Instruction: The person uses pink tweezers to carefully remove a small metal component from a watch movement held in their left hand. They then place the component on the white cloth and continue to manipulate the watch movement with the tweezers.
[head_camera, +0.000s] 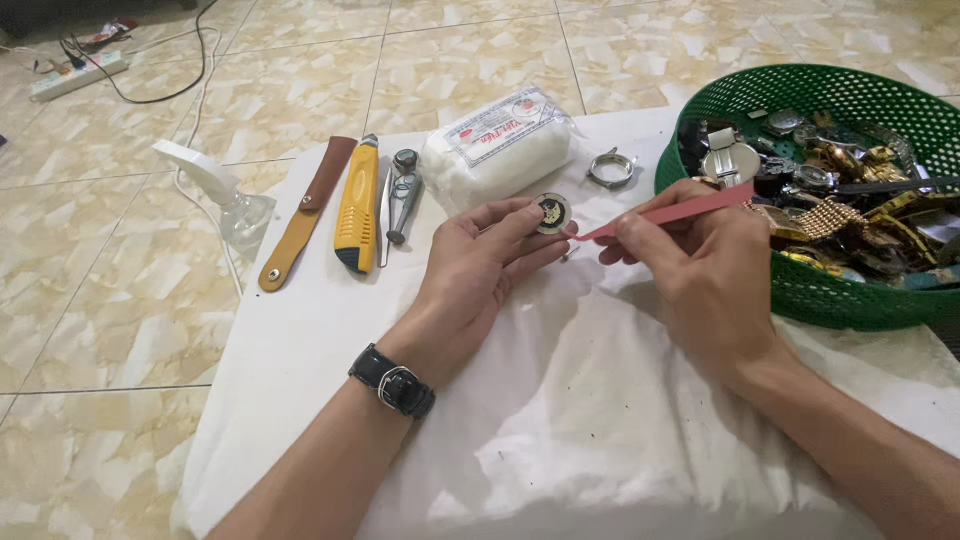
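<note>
Head view: both hands over a white cloth (560, 400) on a tiled floor.
Left hand (480, 265): fingers closed on a small round watch movement (551, 212), held above the cloth.
Right hand (700, 270): pinching pink tweezers (670, 213), tip at the movement's edge.
Left of hands: yellow utility knife (358, 205), brown leather strap (305, 212).
Right: green basket (850, 300) of watch parts.

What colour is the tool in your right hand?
Pink: the thin tweezer-like tool in the right hand, clearest in the head view.
</note>
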